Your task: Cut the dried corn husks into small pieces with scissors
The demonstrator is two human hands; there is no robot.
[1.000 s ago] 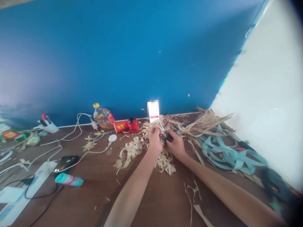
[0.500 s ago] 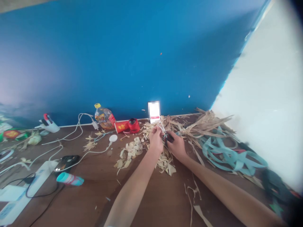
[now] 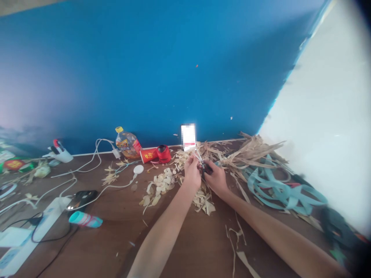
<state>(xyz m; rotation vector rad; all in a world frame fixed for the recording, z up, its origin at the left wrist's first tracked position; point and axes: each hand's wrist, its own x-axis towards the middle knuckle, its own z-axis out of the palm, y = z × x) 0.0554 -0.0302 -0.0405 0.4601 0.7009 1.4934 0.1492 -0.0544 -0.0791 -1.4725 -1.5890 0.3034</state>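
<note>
My right hand (image 3: 216,177) is closed round the dark handles of a pair of scissors (image 3: 206,167), their blades pointing up and to the left. Close beside the blades, my left hand (image 3: 192,170) pinches a small pale piece that looks like dried husk; its exact shape is too small to make out. Under and around both hands lies a heap of cut husk pieces (image 3: 203,201). Rounded pale pieces (image 3: 162,181) are gathered to the left of my left hand. Long dry husk strips (image 3: 255,152) lie beyond my right hand.
A lit phone (image 3: 188,137) leans on the blue wall. Left of it are red paper cups (image 3: 149,155) and a bottle (image 3: 127,143). A power strip (image 3: 34,235), cables and a blue roll (image 3: 85,219) are at left. Blue-green ribbon (image 3: 285,195) coils at right.
My left hand has shifted slightly to the right, nearer the scissors. The scissors' blades appear closer together, and my right hand has hardly moved.
</note>
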